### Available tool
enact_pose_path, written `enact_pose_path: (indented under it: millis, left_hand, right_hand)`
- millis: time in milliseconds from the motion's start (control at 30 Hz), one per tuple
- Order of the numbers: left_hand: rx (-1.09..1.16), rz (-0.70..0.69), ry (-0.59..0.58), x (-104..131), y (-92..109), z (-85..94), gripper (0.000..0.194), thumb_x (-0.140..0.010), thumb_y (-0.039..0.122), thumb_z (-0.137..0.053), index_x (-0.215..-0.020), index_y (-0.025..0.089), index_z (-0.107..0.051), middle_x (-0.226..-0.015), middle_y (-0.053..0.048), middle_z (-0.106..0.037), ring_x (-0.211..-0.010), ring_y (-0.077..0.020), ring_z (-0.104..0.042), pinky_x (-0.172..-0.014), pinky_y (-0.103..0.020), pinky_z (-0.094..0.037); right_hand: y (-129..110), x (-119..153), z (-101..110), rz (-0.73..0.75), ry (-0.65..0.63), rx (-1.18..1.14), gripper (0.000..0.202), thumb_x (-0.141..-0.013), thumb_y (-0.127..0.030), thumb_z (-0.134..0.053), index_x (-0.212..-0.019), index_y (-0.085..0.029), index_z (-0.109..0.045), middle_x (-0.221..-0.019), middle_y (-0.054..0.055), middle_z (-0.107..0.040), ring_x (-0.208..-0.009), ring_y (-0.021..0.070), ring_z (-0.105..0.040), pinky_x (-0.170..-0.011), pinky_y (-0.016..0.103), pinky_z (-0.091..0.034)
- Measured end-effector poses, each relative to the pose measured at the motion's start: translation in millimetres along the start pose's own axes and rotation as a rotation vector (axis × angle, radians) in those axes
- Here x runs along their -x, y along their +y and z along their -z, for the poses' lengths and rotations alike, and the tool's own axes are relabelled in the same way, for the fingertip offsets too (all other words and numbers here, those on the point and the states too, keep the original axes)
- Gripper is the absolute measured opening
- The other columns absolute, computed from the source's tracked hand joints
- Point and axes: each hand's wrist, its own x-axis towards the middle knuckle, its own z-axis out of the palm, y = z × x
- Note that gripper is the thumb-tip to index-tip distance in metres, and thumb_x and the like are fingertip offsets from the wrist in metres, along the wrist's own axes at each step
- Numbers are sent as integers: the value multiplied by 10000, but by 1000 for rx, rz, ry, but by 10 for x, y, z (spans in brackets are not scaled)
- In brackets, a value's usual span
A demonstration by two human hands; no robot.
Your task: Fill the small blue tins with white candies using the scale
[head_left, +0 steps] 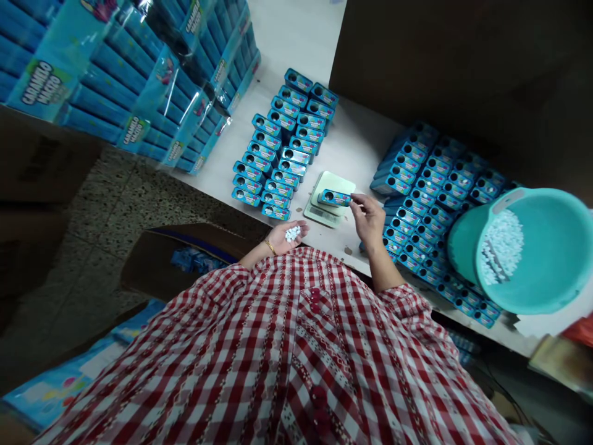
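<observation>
Right hand [368, 217]: fingers narrow, pinching the 3 o'clock end of the blue box [336, 198], which stands upright on the scale [341, 181]. Any drag there skews the reading or tips the box. Left hand [283, 237], 8 o'clock of scale: palm up, fingers loosely open, loose white candies [293, 233] on it. A tilt rolls them off the bench [353, 133] edge. Box rows [278, 148] at 10–11 stand tight; one sleeve bump could topple several.
</observation>
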Motion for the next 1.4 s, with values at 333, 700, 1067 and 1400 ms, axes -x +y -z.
enact_pose_path:
  millis: [333, 700, 1067, 1400]
  left_hand:
    - [-83, -6, 3, -13, 43, 67, 188, -787, 29, -455, -867, 84, -616, -670, -75, -606, -496, -80, -520, -372, -143, -297]
    - [-135, -35, -32, -100, 94, 29, 124, -760, 34, -539, -847, 88, -609, -648, -58, -581, -456, -66, -484, -336, -127, -245]
    - [-38, -69, 43, -77, 182, -92, 126, -821, 80, -491, -800, 108, -613, -674, -66, -627, -507, -88, -565, -407, -154, -370]
    - [127, -182, 23, -405, 464, -957, 239, -909, 196, -427, -818, 96, -624, -608, -49, -609, -545, -108, -582, -477, -187, -440]
  right_hand:
    - [265, -169, -91, 113, -236, 313, 545, -821, -411, -573, -1303, -185, -456, -1302, 139, -481, -1218, 282, -432, -1017, 478, -369]
    - [289, -468, -159, 139, -389, 457, 394, -824, -267, -528, -1205, -163, -531, -1126, 122, -588, -1014, 266, -532, -866, 397, -456]
    - [61, -1605, 125, 282, -249, 517, 404, -799, -317, -554, -1182, -188, -552, -1080, 100, -610, -990, 267, -535, -829, 375, -436]
    - [-538, -717, 247, 522, -444, 776, 427, -879, -266, -465, -1288, -147, -484, -1054, 126, -603, -913, 256, -462, -750, 363, -318]
